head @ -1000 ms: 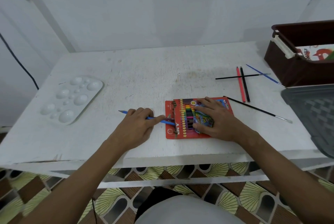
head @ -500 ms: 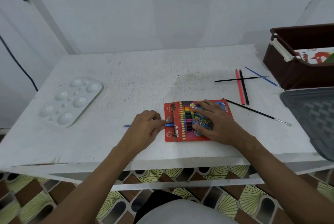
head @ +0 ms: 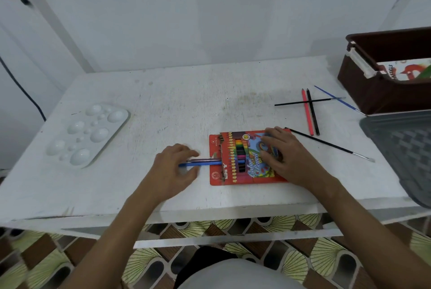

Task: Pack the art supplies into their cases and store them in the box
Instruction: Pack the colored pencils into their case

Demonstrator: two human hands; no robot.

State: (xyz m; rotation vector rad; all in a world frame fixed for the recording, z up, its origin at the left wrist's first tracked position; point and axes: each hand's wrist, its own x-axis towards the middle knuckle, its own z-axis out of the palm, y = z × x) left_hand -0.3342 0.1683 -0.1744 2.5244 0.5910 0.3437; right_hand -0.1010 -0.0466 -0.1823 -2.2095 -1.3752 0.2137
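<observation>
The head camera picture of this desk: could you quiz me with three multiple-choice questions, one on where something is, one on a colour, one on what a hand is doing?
1. Where does the white paint palette lie?
A. inside the brown box
B. on the table's left side
C. on the pencil case

2. What colour is the pencil beside the black pencil?
A. green
B. yellow
C. red

3. What is the right hand doing?
A. resting flat on the coloured pencil case
B. lifting a brush
C. reaching into the box

Answers: B, the palette sits far left on the table; C, a red pencil lies alongside; A, its fingers are spread over the case.
</observation>
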